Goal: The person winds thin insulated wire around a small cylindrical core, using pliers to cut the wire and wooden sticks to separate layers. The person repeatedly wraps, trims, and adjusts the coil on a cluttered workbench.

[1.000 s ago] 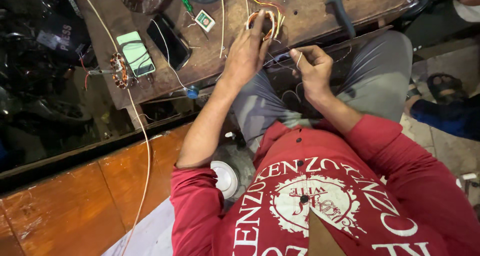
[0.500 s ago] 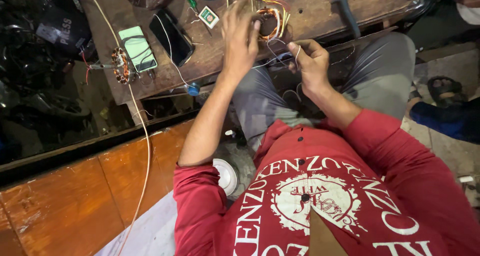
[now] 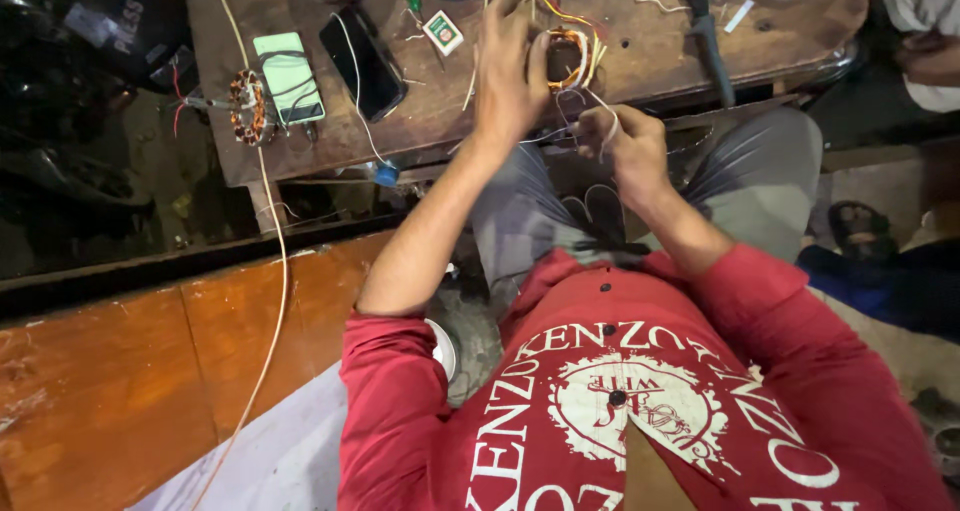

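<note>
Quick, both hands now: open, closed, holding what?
Left hand: open, fingers spread on the copper coil.
Right hand: closed, pinching a thin white wire.

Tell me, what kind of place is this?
Probably a small electrical repair workshop: a wound copper motor coil sits under the left hand on a worn wooden workbench, with another coil and loose wires nearby.

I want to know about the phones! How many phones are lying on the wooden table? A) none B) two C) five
B: a black phone and a phone with a pale green back lie side by side on the wooden table, off to the side of the left hand.
</note>
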